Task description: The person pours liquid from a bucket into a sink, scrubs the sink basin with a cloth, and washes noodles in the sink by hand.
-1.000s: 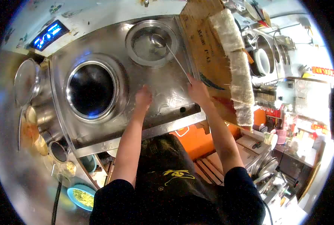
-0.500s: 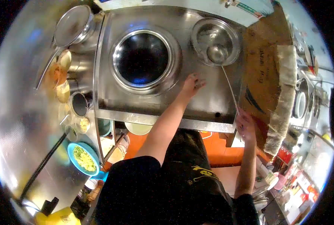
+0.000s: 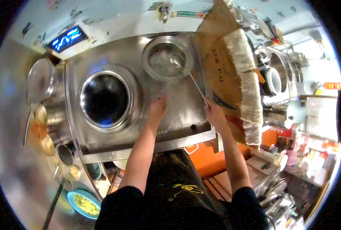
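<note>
My right hand [image 3: 215,112] is closed around the end of a long thin ladle handle [image 3: 197,85]. The handle runs up to a round metal pot [image 3: 149,73] at the back of the steel counter, and the ladle's bowl [image 3: 176,59] lies inside it, in what looks like cloudy liquid. Over the steel surface, between that pot and a large dark wok [image 3: 104,99], hovers my left hand [image 3: 158,106]. Its fingers are loosely bent, with nothing visible in them.
Left of the wok stand a metal strainer [image 3: 40,80], several small containers and a blue bowl of chopped greens [image 3: 84,204]. Cardboard [image 3: 218,65] lines the counter's right side. A lit control panel [image 3: 67,38] is on the back wall. Shelves of pans stand at right.
The view has swung right and up, bringing the panel into sight. The ladle's bowl has shifted to the right side of the pot. My right hand still grips the handle.
</note>
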